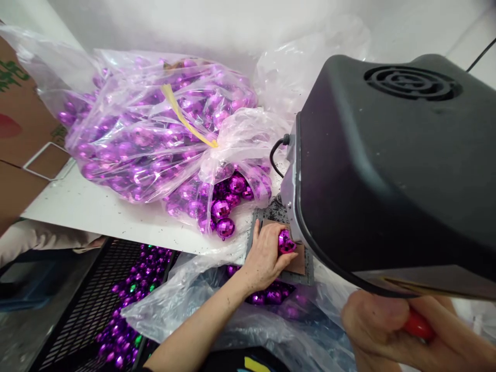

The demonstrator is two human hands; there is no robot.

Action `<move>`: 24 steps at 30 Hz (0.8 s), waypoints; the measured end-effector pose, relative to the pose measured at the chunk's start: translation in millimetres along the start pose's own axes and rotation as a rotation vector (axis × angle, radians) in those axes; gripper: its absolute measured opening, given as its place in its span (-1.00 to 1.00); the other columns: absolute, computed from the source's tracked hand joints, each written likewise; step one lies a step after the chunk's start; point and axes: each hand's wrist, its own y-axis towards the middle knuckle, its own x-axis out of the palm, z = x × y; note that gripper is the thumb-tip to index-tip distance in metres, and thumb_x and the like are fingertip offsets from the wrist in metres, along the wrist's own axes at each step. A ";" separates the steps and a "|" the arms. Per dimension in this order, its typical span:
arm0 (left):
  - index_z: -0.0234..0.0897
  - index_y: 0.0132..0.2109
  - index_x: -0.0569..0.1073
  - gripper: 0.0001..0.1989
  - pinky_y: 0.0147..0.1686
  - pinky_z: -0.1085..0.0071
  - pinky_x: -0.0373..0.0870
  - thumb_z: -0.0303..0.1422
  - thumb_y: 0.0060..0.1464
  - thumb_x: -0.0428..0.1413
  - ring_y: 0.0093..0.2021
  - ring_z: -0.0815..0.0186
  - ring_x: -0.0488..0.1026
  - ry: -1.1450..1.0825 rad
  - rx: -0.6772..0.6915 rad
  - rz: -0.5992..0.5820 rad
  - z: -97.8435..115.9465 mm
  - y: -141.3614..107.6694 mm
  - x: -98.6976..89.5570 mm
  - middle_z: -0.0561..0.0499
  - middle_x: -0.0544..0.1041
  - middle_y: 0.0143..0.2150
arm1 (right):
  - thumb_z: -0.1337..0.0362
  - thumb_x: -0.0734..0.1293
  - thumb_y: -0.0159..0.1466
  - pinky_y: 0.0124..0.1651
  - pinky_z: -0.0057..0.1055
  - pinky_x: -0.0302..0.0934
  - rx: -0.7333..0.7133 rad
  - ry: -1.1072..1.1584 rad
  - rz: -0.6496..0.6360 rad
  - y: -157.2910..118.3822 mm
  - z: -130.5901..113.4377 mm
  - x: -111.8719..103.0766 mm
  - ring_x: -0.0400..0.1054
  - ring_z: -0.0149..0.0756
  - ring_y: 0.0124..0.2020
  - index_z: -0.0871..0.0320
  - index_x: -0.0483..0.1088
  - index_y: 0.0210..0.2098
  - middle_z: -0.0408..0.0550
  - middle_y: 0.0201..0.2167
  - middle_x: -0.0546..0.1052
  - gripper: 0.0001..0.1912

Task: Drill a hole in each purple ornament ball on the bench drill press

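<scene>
My left hand (265, 256) holds a shiny purple faceted ball (285, 242) between its thumb and fingers, over a grey base plate (309, 266) with a brown pad, beside the black machine (395, 170). At the lower right, under the machine, my right hand (391, 325) is closed round a red handle (418, 325). Left of the machine, purple balls (225, 228) spill from the mouth of a clear plastic bag (147, 134) with a yellow tie.
A black crate (93, 289) of small purple and green balls stands at the lower left. Clear plastic (263, 336) with purple balls lies below my left hand. A cardboard box (23, 129) and a sleeve (42, 240) are at the left.
</scene>
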 end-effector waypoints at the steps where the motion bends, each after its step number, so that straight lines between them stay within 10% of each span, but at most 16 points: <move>1: -0.16 0.24 0.35 -0.58 0.47 -0.22 -0.14 -0.18 0.29 0.06 0.27 0.02 0.38 0.000 -0.006 -0.002 -0.1 0.1 0.1 -0.15 0.49 0.21 | 0.42 0.33 0.11 -0.49 -0.39 -0.18 -0.042 -0.040 0.012 0.6 0.7 0.7 -0.09 -0.47 -0.57 0.16 0.07 -0.62 -0.13 -0.71 -0.02 -0.67; 8: -0.13 0.27 0.33 -0.56 0.47 -0.20 -0.11 -0.15 0.31 0.05 0.28 0.03 0.37 -0.010 -0.012 -0.004 -5.6 -2.0 4.1 -0.14 0.49 0.23 | 0.34 0.30 0.21 -0.50 -0.39 -0.18 -0.374 -0.069 0.193 8.4 19.0 14.5 0.04 -0.42 -0.55 0.13 0.13 -0.51 -0.12 -0.66 0.11 -0.76; 24: -0.25 0.28 0.24 -0.53 0.46 -0.14 -0.19 -0.13 0.35 -0.02 0.30 0.06 0.33 0.048 0.033 -0.030 -4.4 -0.1 0.8 -0.23 0.44 0.22 | 0.36 0.29 0.21 -0.36 -0.42 0.18 -0.154 -0.056 0.152 -0.9 9.5 15.1 0.26 -0.47 -0.51 0.26 0.36 -0.50 -0.11 -0.62 0.33 -0.84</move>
